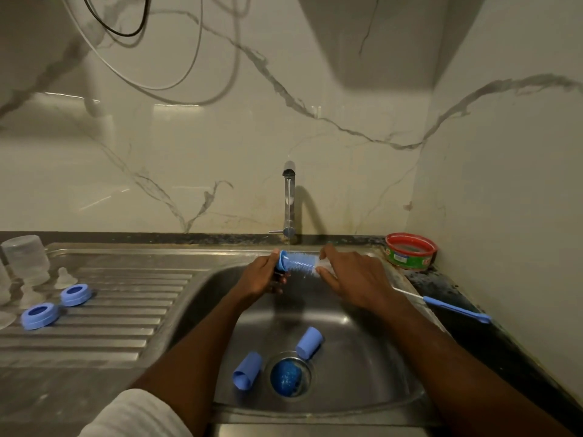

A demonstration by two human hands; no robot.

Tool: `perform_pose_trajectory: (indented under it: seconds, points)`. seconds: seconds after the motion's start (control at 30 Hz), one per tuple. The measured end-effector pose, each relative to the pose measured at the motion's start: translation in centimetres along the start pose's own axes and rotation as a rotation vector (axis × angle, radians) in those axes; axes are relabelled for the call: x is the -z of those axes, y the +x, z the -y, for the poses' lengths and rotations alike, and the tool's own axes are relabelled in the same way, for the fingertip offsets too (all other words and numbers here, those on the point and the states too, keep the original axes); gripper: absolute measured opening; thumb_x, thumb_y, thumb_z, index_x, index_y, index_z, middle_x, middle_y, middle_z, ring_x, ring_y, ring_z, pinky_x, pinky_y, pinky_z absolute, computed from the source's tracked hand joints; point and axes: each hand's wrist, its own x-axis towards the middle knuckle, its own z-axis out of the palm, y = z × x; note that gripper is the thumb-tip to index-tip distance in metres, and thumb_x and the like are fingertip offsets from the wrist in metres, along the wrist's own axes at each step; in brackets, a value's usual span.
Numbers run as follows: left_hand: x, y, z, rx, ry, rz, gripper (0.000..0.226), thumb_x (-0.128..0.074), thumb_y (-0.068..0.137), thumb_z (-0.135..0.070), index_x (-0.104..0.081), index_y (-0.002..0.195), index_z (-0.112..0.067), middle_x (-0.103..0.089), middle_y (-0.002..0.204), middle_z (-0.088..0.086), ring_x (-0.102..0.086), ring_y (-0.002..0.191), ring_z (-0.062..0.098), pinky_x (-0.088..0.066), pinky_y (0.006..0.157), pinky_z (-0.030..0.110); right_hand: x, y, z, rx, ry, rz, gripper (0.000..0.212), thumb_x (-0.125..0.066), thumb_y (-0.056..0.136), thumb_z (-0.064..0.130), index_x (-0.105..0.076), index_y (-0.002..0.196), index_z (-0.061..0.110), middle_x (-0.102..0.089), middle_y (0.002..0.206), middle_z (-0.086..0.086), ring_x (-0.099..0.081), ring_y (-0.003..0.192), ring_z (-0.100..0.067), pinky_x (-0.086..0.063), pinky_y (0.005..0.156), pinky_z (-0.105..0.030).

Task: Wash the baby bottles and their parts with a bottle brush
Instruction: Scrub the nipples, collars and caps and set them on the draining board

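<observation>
- Both your hands hold the bottle brush [298, 261] under the tap [288, 197], over the sink [362, 357].
- Your left hand [263, 275] grips its blue base, fingers curled.
- Your right hand [353, 275] pinches the bristle end.
- Two blue caps [247, 370] lie in the sink beside the drain.
- Two blue rings [75, 294] sit on the draining board, near a clear bottle [25, 257].
</observation>
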Motion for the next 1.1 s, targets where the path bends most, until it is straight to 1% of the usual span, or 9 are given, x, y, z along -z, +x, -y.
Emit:
perform_pose_trajectory:
  seconds: [0.13,0.3,0.43,0.5,0.6,0.73,0.83,0.97,1.1]
  points:
    - [0.1,-0.4,0.2,0.006,0.051,0.007,0.028,-0.036,0.106,-0.051,-0.058,0.104,-0.033,-0.070,0.098,0.003,-0.069,0.089,0.021,-0.058,0.067,0.026,-0.4,0.1,0.0,0.024,0.015,-0.040,0.032,-0.053,0.095,0.054,-0.032,0.111,0.035,-0.066,0.091,0.003,-0.046,0.065,-0.014,-0.030,0.056,-0.031]
    - [0.1,-0.3,0.0,0.019,0.018,-0.044,0.028,-0.037,0.106,-0.053,-0.057,0.101,-0.035,-0.068,0.099,0.001,-0.069,0.090,0.022,-0.060,0.072,0.031,-0.8,0.4,-0.5,0.082,0.099,0.026,0.041,-0.056,0.083,0.074,-0.046,0.105,0.040,-0.061,0.094,0.012,-0.051,0.077,-0.009,-0.034,0.064,-0.029]
    - [0.1,-0.3,-0.1,0.038,-0.005,-0.064,0.031,-0.036,0.104,-0.057,-0.057,0.100,-0.035,-0.068,0.100,0.001,-0.069,0.092,0.023,-0.059,0.072,0.032,-0.9,0.7,0.2,-0.047,0.208,0.038,0.078,-0.021,0.083,0.092,-0.062,0.068,0.028,-0.059,0.062,0.008,-0.054,0.061,-0.005,-0.044,0.064,-0.029]
    - [0.1,-0.4,-0.2,0.028,0.014,-0.062,0.030,-0.036,0.103,-0.058,-0.056,0.100,-0.035,-0.069,0.098,-0.001,-0.069,0.089,0.020,-0.057,0.066,0.027,-0.9,0.7,0.4,-0.138,0.189,0.032,0.088,-0.013,0.086,0.089,-0.063,0.066,0.020,-0.059,0.062,0.004,-0.055,0.060,-0.010,-0.047,0.070,-0.035]
    - [-0.1,-0.6,-0.1,0.020,0.022,-0.057,0.025,-0.038,0.104,-0.054,-0.054,0.098,-0.035,-0.068,0.097,-0.003,-0.070,0.088,0.020,-0.057,0.063,0.026,-0.8,0.7,0.1,-0.151,0.114,0.043,0.064,-0.032,0.097,0.069,-0.064,0.071,0.020,-0.061,0.069,0.004,-0.057,0.066,-0.014,-0.048,0.073,-0.038]
    - [-0.3,-0.7,-0.2,0.017,0.045,-0.017,0.019,-0.041,0.103,-0.052,-0.050,0.101,-0.036,-0.064,0.099,-0.007,-0.069,0.087,0.014,-0.056,0.061,0.020,-0.8,0.2,-0.3,-0.142,0.121,0.011,0.023,-0.055,0.087,0.048,-0.063,0.094,0.027,-0.064,0.084,0.008,-0.060,0.079,-0.015,-0.048,0.075,-0.037]
    - [-0.5,-0.8,-0.3,0.019,0.032,-0.009,0.021,-0.040,0.104,-0.053,-0.051,0.101,-0.036,-0.065,0.099,-0.006,-0.070,0.082,0.011,-0.055,0.059,0.017,-0.8,0.3,0.0,-0.151,0.133,-0.011,0.025,-0.065,0.084,0.044,-0.053,0.102,0.033,-0.058,0.092,0.011,-0.058,0.077,-0.012,-0.045,0.068,-0.033]
    - [-0.7,-0.7,-0.8,0.042,-0.033,-0.037,0.027,-0.041,0.102,-0.058,-0.054,0.101,-0.034,-0.068,0.100,-0.002,-0.071,0.083,0.015,-0.056,0.058,0.020,-0.9,0.7,0.3,-0.222,0.167,-0.098,0.040,-0.074,0.077,0.037,-0.041,0.099,0.031,-0.053,0.078,0.010,-0.052,0.062,-0.008,-0.038,0.052,-0.028]
    - [-0.8,-0.7,-0.5,0.021,-0.029,-0.021,0.029,-0.041,0.102,-0.059,-0.055,0.101,-0.033,-0.069,0.098,-0.001,-0.072,0.078,0.012,-0.059,0.061,0.024,-0.9,1.1,0.5,-0.254,0.219,-0.114,0.045,-0.077,0.074,0.032,-0.039,0.098,0.028,-0.052,0.073,0.008,-0.052,0.059,-0.010,-0.038,0.051,-0.028]
